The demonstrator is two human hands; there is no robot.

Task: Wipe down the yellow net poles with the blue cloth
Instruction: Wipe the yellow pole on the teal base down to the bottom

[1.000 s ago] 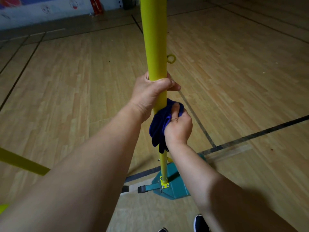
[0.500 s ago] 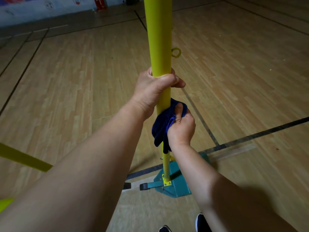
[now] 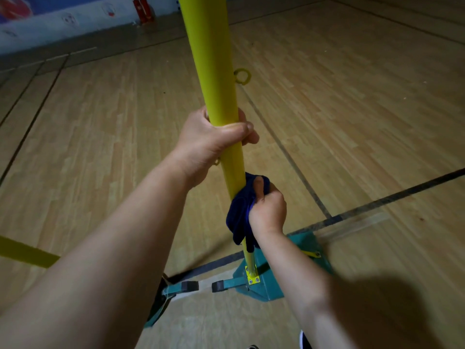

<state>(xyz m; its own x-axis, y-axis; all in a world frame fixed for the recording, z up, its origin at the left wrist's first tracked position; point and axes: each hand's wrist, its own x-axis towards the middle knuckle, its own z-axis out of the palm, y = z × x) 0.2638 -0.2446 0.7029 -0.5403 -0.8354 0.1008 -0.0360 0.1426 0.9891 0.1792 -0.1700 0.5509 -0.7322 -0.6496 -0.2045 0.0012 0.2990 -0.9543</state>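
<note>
Head view: left hand (image 3: 208,142) grips yellow pole (image 3: 214,71); right hand (image 3: 268,210) clutches blue cloth (image 3: 239,212) around it.

No readable text, labels or numbers; far wall (image 3: 50,23) graphics too blurred

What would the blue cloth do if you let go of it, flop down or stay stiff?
Probably flop. The blue cloth is bunched in folds where the right hand grips it against the yellow pole, and its loose end hangs limp below the hand. It looks soft and light, so it would likely slide down and drop to the floor.
</note>
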